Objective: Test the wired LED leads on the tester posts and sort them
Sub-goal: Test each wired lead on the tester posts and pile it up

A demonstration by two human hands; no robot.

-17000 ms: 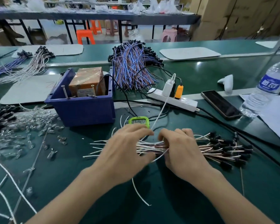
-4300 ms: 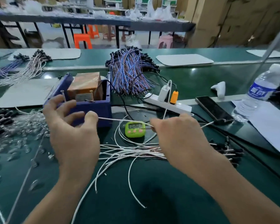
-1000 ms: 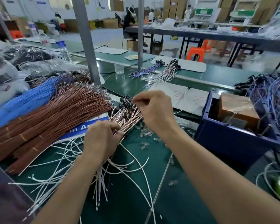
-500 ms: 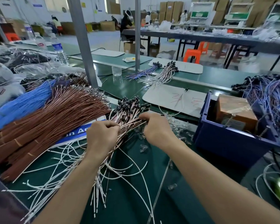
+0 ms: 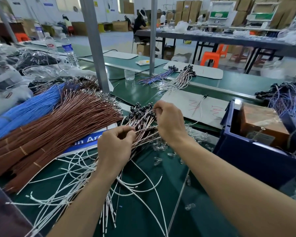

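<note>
The left hand (image 5: 115,147) is curled round a bunch of leads (image 5: 140,122), thin pink-white wires with black caps, too many to count, lying fanned on the green counter (image 5: 143,216). The right hand (image 5: 171,124) pinches one lead at the capped end, just above the bunch. Loose white wires (image 5: 85,178) spread below. Left lie one brown sheaf (image 5: 58,127) and one blue sheaf (image 5: 24,108); right stands one blue bin (image 5: 256,156).
</note>
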